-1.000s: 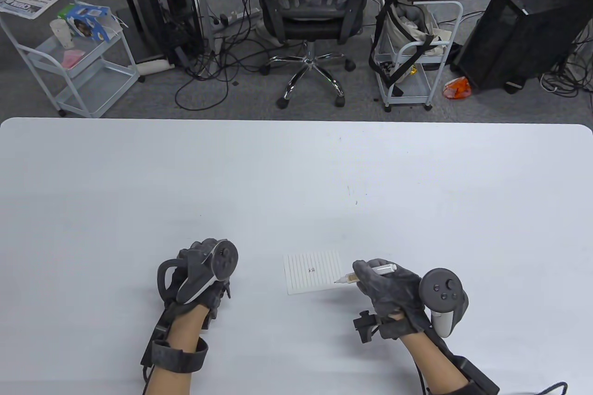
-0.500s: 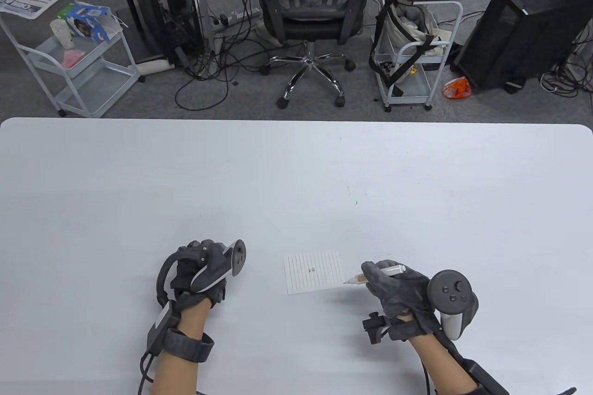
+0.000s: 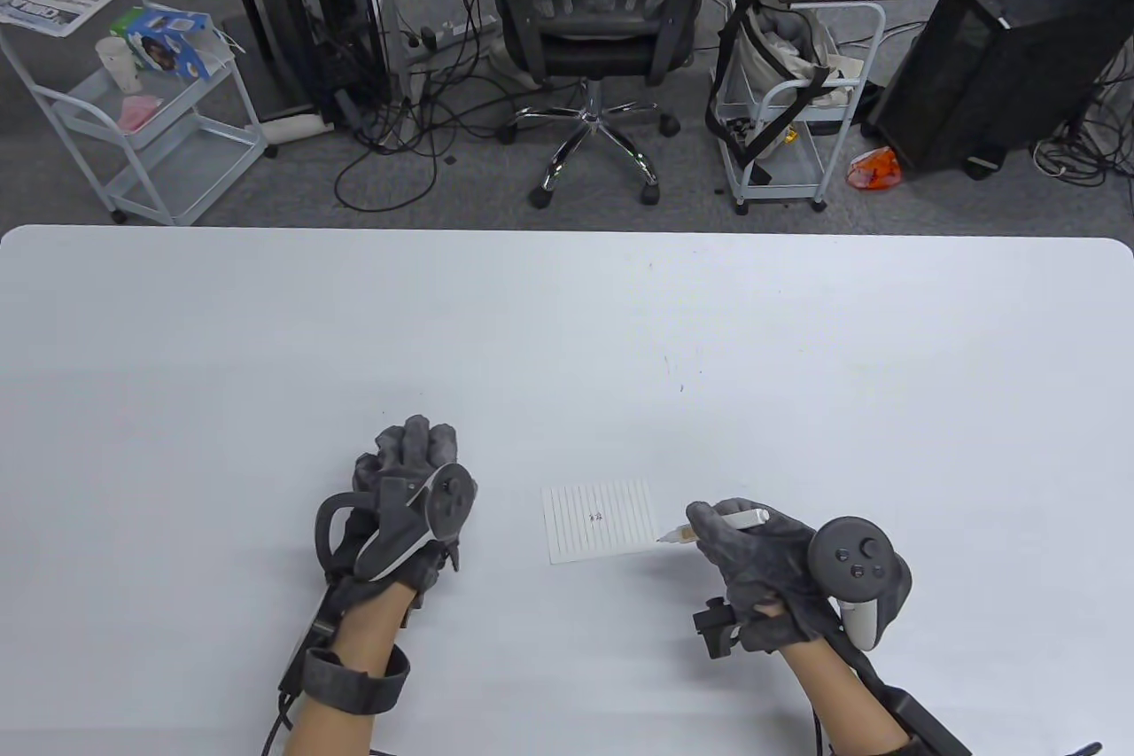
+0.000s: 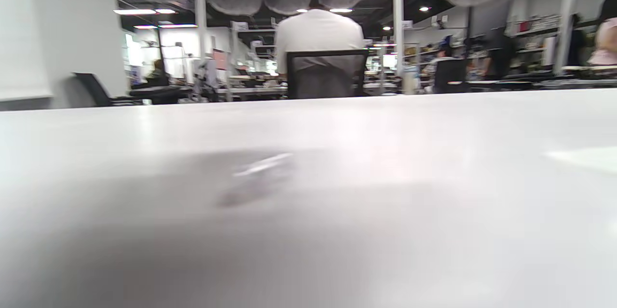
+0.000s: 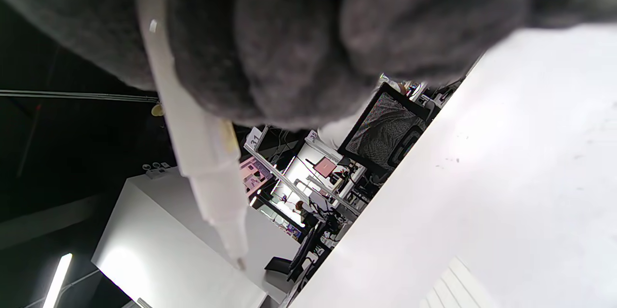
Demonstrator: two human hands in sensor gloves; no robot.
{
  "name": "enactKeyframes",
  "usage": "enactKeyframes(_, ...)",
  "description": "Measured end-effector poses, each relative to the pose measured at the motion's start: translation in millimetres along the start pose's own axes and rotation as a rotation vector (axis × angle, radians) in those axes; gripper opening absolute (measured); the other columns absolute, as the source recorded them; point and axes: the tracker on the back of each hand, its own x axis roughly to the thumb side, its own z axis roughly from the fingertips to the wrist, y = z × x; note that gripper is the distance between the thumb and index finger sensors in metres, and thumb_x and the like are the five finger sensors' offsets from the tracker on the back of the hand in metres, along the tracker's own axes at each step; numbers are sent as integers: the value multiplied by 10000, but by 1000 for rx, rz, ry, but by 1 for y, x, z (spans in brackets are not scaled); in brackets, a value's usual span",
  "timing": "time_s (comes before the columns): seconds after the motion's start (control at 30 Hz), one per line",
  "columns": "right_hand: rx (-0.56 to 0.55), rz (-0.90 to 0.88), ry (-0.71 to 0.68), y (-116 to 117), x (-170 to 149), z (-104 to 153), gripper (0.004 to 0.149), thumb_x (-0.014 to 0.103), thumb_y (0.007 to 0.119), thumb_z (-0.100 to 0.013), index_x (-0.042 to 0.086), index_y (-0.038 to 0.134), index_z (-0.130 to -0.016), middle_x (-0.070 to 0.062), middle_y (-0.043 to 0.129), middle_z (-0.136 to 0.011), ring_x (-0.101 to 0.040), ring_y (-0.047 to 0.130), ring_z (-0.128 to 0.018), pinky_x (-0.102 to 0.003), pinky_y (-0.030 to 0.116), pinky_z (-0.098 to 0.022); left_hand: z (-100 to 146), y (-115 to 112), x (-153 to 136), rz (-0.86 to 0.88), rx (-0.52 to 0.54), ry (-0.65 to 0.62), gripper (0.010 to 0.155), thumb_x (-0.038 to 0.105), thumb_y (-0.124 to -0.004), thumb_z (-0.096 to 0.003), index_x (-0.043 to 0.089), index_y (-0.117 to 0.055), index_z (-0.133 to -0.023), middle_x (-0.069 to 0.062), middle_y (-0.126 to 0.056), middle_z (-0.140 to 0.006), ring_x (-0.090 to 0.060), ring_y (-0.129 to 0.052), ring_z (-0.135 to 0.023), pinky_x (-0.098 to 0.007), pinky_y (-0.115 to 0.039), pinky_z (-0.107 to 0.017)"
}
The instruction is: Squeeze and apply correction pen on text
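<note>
Table (image 3: pixel 567 322): white top, rounded far corners, a few small dark specks right of centre. One small lined paper card (image 3: pixel 602 522) lies flat near the near edge, slightly right of the middle, with a small dark written mark around its centre. Left hand (image 3: pixel 403 499) appears to rest on the table, left of the card.

Correction pen (image 3: pixel 719 523): white barrel, tan-yellow collar near the tip. Paper (image 3: pixel 600 521): white, ruled with fine grey lines, small dark text mark (image 3: pixel 596 517) near its middle. Both gloves, left hand (image 3: pixel 406 497) and right hand (image 3: pixel 753 557), dark grey; table (image 3: pixel 567 331) plain white.
</note>
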Motion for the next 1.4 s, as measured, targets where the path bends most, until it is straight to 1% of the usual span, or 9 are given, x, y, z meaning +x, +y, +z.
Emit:
enactKeyframes(0.23,-2,92,-26,0,3,1,433,576,833,-417,168,964,-483,-53,1025,-310,-224,968,-177,-443,852,-257,1,-1,53,107,-127,-159,748,572,-629,-420,228,-461,-1062,-71,-396,-1189,-345,-460,-1122,-584,-525,-770)
enactKeyframes(0.43,0,129,-29,2,4,1,433,572,836,-416,163,965,-482,-55,1025,-310,-226,968,-177,-445,851,-257,-4,-29,80,37,-274,-233,714,550,-600,-427,255,-437,-1056,-23,-359,-1190,-307,-399,-1127,-561,-462,-788)
enactKeyframes(0.57,8,156,-39,4,5,0,431,569,838,-414,163,964,-483,-56,1025,-310,-227,968,-178,-445,851,-258,-7,-41,87,32,-309,-233,694,535,-588,-430,261,-443,-1051,-15,-362,-1187,-300,-403,-1123,-549,-460,-789)
enactKeyframes(0.73,38,215,-60,12,8,0,431,568,839,-412,163,966,-486,-57,1028,-318,-230,972,-186,-447,853,-264,-10,-46,93,-11,-383,-242,689,531,-546,-450,268,-370,-1062,-16,-263,-1183,-297,-310,-1123,-540,-399,-804)
enactKeyframes(0.9,81,271,-81,23,10,3,429,563,842,-410,159,967,-482,-59,1029,-314,-233,972,-184,-450,852,-263,-11,-58,100,-33,-513,-256,665,498,-511,-488,259,-265,-1057,-41,-192,-1180,-314,-280,-1128,-506,-368,-823)
enactKeyframes(1.1,113,358,-109,33,13,5,428,560,843,-411,158,968,-482,-61,1029,-313,-233,971,-181,-450,852,-261,-10,-58,99,-19,-524,-260,651,480,-491,-501,251,-232,-1052,-64,-162,-1179,-330,-263,-1126,-503,-365,-831)
enactKeyframes(1.17,117,366,-99,39,18,0,429,555,848,-410,150,969,-482,-67,1028,-312,-238,970,-180,-453,850,-261,-11,-58,98,-8,-534,-261,648,480,-489,-501,254,-225,-1048,-62,-149,-1175,-328,-249,-1122,-501,-355,-829)
enactKeyframes(1.3,94,509,-122,53,39,-14,425,561,842,-406,160,965,-478,-52,1023,-299,-218,962,-168,-435,854,-258,-11,-59,96,20,-551,-268,649,479,-491,-503,253,-211,-1044,-60,-126,-1168,-321,-216,-1117,-500,-327,-830)
enactKeyframes(1.4,102,515,-125,72,50,-25,421,545,853,-400,145,966,-469,-66,1017,-285,-225,953,-160,-442,848,-259,-11,-60,93,50,-572,-275,650,480,-488,-507,262,-190,-1042,-37,-93,-1166,-310,-170,-1112,-497,-288,-825)
